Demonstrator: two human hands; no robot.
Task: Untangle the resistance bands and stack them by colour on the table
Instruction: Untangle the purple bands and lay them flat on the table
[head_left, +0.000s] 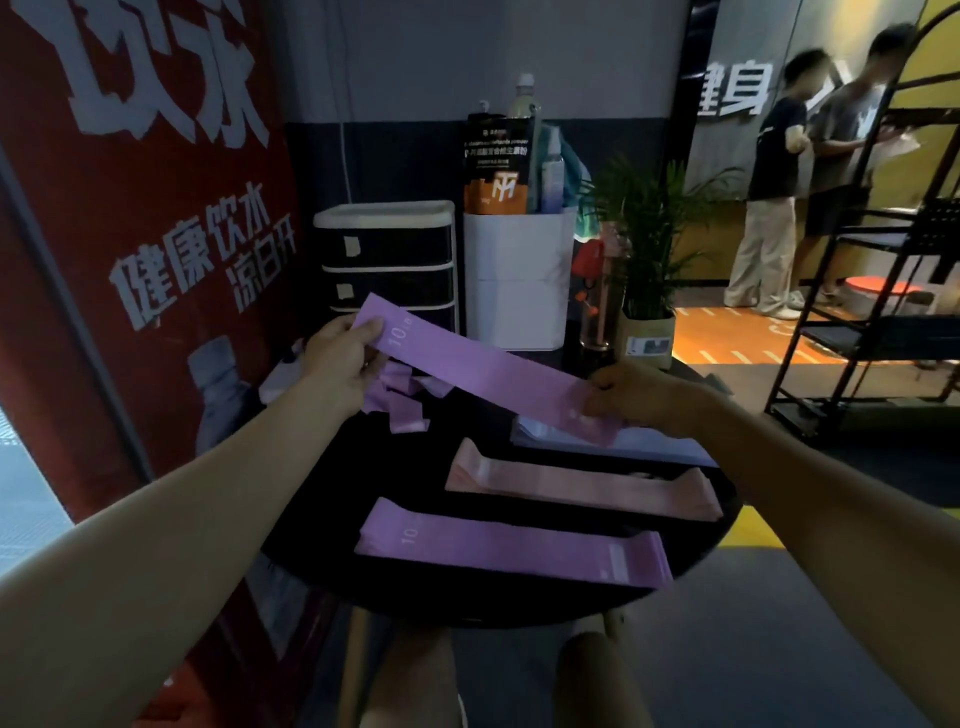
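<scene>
- A tall red banner with white lettering (130, 249) fills the left side, behind the table.
- A round black table (498, 597) carries the sorted bands.
- A white-framed drawer unit with dark drawers (387, 260) and a white rectangular bin holding bottles and a pouch (519, 280) stand at the table's far edge; a small potted green plant (649, 249) is just to their right.
- A long flat purple resistance band marked "10" (483, 366) is stretched in the air above the table, slanting down from left to right.
- The left hand (340, 358) pinches the band's upper end between thumb and fingers; the right hand (631, 392) grips its lower end.
- A purple stack of flat bands (509, 545) lies nearest, a pink stack of flat bands (582, 486) beyond it, and a pale lilac stack (649, 441) behind that, partly under the held band.
- A tangled heap of purple bands (400, 397) sits below the left hand.
</scene>
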